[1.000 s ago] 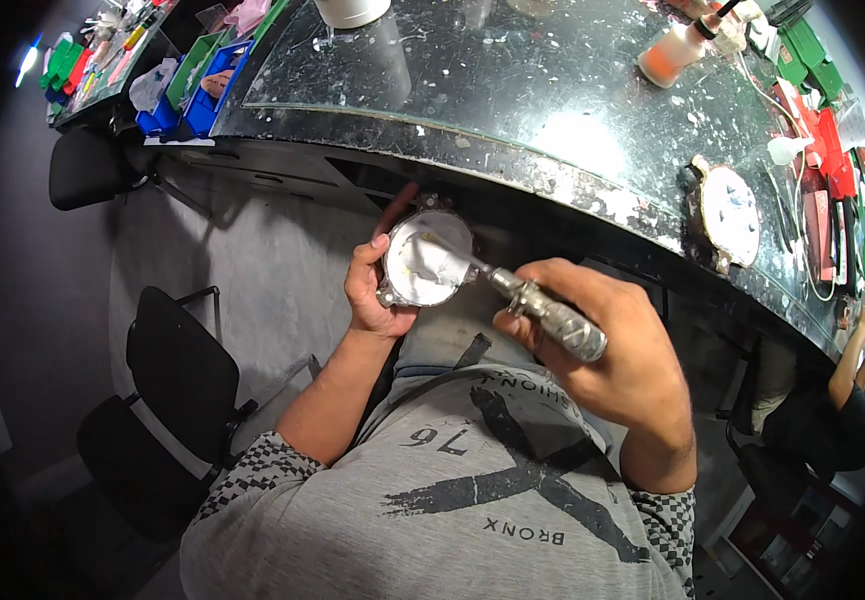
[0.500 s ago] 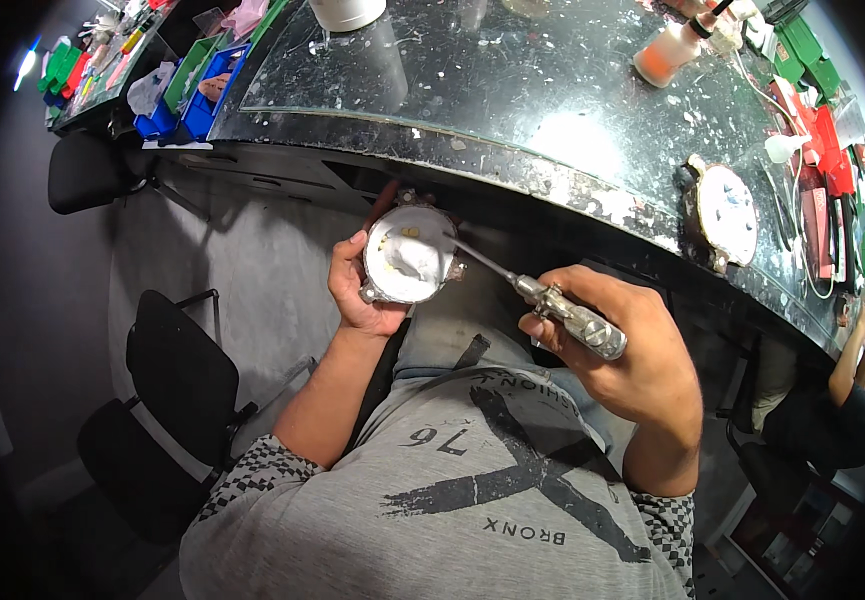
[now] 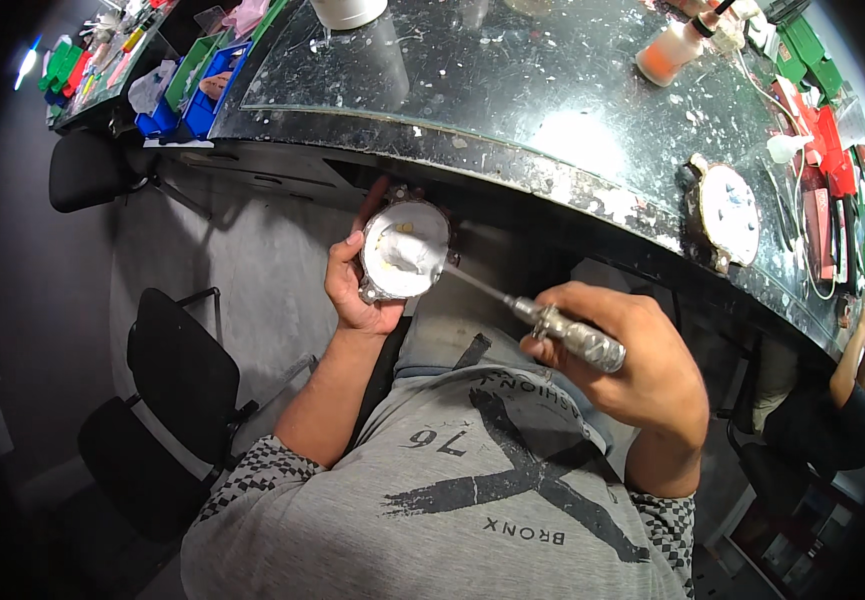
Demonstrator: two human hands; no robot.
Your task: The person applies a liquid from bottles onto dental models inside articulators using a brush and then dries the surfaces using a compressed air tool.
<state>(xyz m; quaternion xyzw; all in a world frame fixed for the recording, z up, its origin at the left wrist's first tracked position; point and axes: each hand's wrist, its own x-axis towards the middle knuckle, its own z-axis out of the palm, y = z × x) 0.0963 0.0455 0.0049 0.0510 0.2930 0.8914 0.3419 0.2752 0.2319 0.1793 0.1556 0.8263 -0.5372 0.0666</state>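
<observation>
My left hand (image 3: pixel 356 292) is wrapped round the left side of a round metal dental flask half (image 3: pixel 366 288), holding it over my lap. White plaster (image 3: pixel 422 224) fills it, with a rounded pale lump in the middle and small yellowish spots above that. My right hand (image 3: pixel 647 362) is closed on a silver metal hand tool (image 3: pixel 582 340) with a thick, patterned handle and a long thin shaft. The shaft is blurred; its tip points left at the flask's right rim, and I cannot tell if it touches.
The dark, white-spattered bench (image 3: pixel 432 80) curves ahead of me. On its right edge sits another plaster-filled flask half (image 3: pixel 729 215), with red trays (image 3: pixel 830 150) and a cable beyond. A bottle of orange liquid (image 3: pixel 670 55) stands farther back. Black chairs (image 3: pixel 177 350) are left; a person (image 3: pixel 822 425) is right.
The flask has shifted slightly left in my left hand. The shaft's tip has dropped lower along the flask's right rim, and my right hand has moved slightly down and right.
</observation>
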